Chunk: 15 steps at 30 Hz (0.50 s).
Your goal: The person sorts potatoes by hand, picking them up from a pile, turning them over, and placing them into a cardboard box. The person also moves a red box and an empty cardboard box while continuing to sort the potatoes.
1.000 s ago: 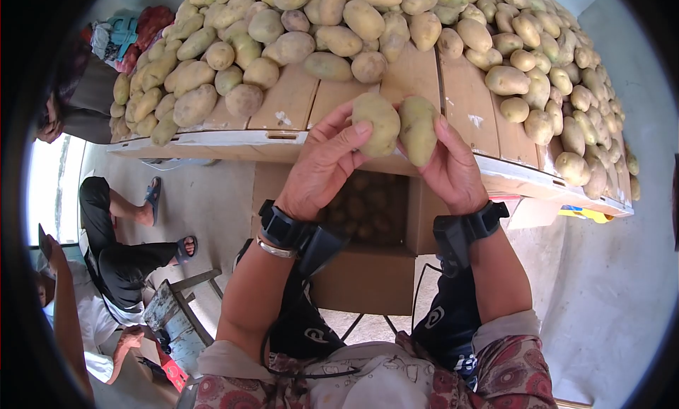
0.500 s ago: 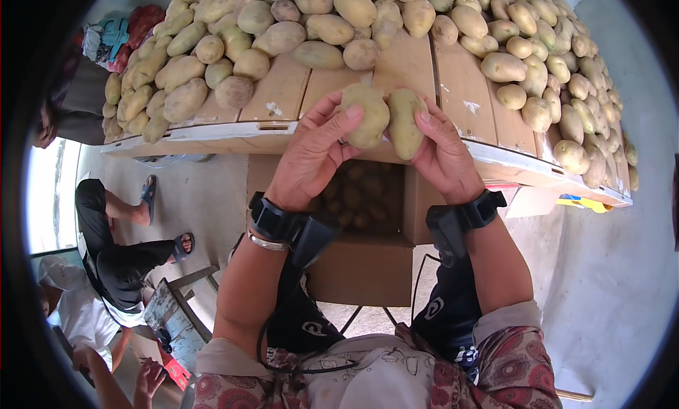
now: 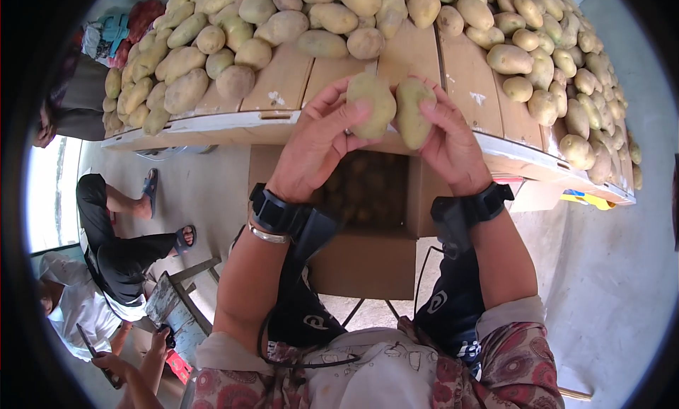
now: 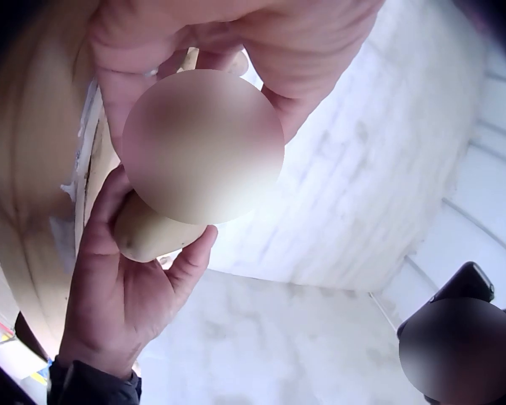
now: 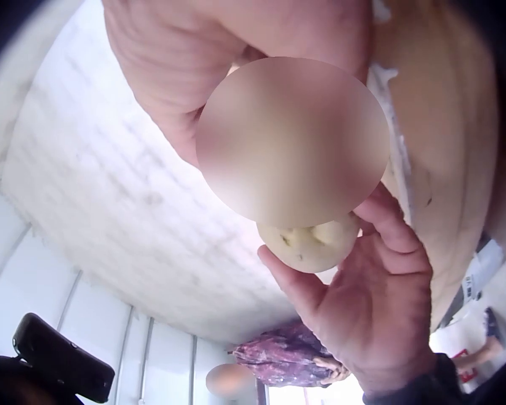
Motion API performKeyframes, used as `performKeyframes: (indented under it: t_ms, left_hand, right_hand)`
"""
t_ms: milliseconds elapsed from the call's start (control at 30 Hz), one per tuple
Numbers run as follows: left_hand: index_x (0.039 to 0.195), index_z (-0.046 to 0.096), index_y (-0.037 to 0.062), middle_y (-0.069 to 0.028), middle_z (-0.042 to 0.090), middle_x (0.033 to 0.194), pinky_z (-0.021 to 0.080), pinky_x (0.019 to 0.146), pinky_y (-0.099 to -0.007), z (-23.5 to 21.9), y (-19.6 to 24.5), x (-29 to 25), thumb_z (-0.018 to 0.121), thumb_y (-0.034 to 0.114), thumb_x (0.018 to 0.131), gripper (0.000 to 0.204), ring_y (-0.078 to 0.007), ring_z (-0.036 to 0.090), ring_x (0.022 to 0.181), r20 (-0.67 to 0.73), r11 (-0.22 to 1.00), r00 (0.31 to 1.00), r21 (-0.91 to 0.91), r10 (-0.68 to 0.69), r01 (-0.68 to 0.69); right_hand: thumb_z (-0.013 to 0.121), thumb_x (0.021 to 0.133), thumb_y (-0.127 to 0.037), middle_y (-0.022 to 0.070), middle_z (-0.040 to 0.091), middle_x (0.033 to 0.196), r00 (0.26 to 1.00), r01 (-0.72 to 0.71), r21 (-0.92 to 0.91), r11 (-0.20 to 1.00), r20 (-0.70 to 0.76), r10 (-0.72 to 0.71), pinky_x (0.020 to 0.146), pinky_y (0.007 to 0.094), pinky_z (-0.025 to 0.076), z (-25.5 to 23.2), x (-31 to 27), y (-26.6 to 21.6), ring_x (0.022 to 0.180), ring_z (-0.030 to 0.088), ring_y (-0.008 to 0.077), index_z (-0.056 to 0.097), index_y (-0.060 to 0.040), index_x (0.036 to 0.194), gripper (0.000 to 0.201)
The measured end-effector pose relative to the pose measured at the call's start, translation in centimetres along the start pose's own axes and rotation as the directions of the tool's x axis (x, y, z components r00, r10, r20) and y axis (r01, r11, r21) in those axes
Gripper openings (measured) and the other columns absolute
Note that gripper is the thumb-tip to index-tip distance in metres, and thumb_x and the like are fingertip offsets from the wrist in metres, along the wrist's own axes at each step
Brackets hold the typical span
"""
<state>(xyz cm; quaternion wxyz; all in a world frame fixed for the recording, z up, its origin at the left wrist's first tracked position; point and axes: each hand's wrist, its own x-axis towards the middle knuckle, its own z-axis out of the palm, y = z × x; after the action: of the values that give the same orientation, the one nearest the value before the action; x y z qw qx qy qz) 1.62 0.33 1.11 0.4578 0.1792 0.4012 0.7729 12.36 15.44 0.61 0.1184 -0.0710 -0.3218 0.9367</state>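
Observation:
My left hand (image 3: 308, 151) grips a wide pale-yellow potato (image 3: 372, 106) between thumb and fingers, above the near edge of the plank table. Beside it, a narrower potato (image 3: 414, 113) is held upright in my right hand (image 3: 456, 147), its thumb across the front. A small gap shows between the two potatoes. From the left wrist, the right hand's potato (image 4: 148, 236) shows its lower end; from the right wrist, the left hand's potato (image 5: 308, 246) shows dark marks. Blurred discs hide the rest of the grips in both wrist views.
Potatoes (image 3: 187, 90) lie piled along the back and both sides of the wooden table (image 3: 346, 83). Below my hands, an open cardboard box (image 3: 364, 267) with potatoes inside stands between my knees. Someone in a white shirt (image 3: 81, 303) sits at the left beside a worn wooden stool (image 3: 170, 306).
The potatoes have come slightly apart, and the right one has turned and tilted in the hand. Both hands stay above the table edge. The arms at lower left have shifted.

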Motion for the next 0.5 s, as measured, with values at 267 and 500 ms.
performKeyframes:
  t_ms: [267,500]
  left_hand:
    - [0.114,0.047,-0.0005,-0.0137,0.058,0.103,0.052,0.072,-0.03,0.1,0.6,0.4,0.037,0.033,0.091,0.041,-0.0239,0.061,0.089,-0.108,0.989,0.992,-0.139,-0.069,0.054]
    - [0.109,0.05,-0.0008,-0.0161,0.06,0.098,0.048,0.062,-0.0299,-0.9,0.5,0.4,0.031,0.034,0.09,0.044,-0.0227,0.059,0.075,-0.085,0.967,0.993,-0.248,-0.085,0.061]
  right_hand:
    - [0.049,0.089,-0.024,0.0145,0.053,0.102,0.997,-0.06,0.311,0.948,-0.025,0.071,0.08,0.0363,0.047,-0.7,0.3,-0.9,0.096,0.053,0.0229,0.047,-0.0019,0.11,0.03]
    - [0.046,0.091,-0.029,0.0142,0.053,0.104,0.999,-0.054,0.162,0.985,0.001,0.054,0.085,0.0375,0.046,0.0,-0.2,-0.6,0.099,0.053,0.0227,0.046,-0.0034,0.111,0.032]
